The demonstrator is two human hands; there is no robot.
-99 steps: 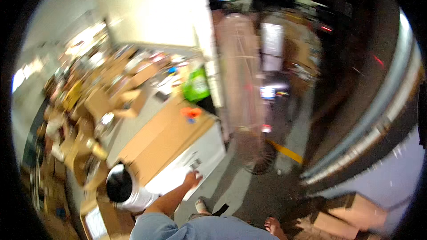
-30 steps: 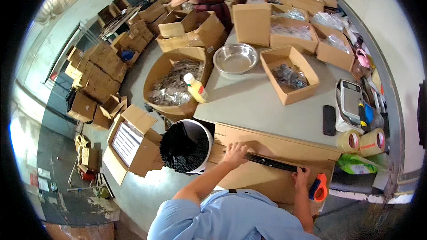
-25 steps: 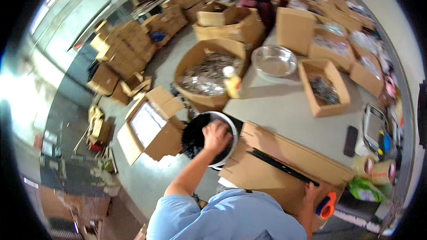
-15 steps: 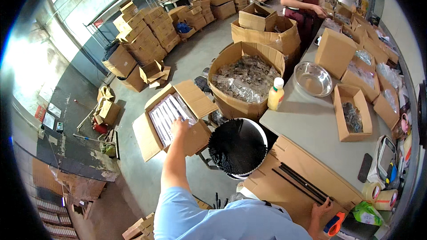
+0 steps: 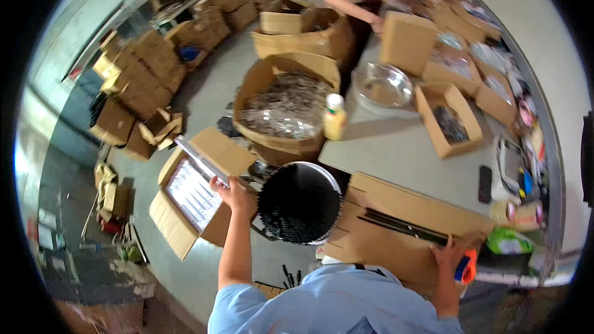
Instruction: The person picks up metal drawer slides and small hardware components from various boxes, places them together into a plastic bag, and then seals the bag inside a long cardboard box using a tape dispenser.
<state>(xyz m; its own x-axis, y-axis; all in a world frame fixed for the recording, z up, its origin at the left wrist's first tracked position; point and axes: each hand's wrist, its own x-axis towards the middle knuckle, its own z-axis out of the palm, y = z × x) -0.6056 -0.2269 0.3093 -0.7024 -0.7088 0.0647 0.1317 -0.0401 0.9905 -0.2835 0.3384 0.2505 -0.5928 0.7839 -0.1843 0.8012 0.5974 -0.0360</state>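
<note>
Cardboard (image 5: pixel 371 244) lies beneath our right hand (image 5: pixel 448 248), rods (image 5: pixel 405 226) at its fingertips, grip unclear; our left hand (image 5: pixel 231 192) pinches a packet (image 5: pixel 197 158) jutting beyond its fingers, best held clear of the box (image 5: pixel 221 225).

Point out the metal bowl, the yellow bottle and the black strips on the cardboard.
Metal bowl (image 5: pixel 380 91): head view, inside bottom.
Yellow bottle (image 5: pixel 335 125): head view, middle of its body.
Black strips (image 5: pixel 417 229): head view, along their length.

long pack (image 5: pixel 199 159): glossy, plastic-looking | black strips (image 5: pixel 405 223): smooth | sheet (image 5: pixel 380 248): matt cardboard | bowl (image 5: pixel 383 86): shiny metal | shirt (image 5: pixel 328 303): matt cloth
</note>
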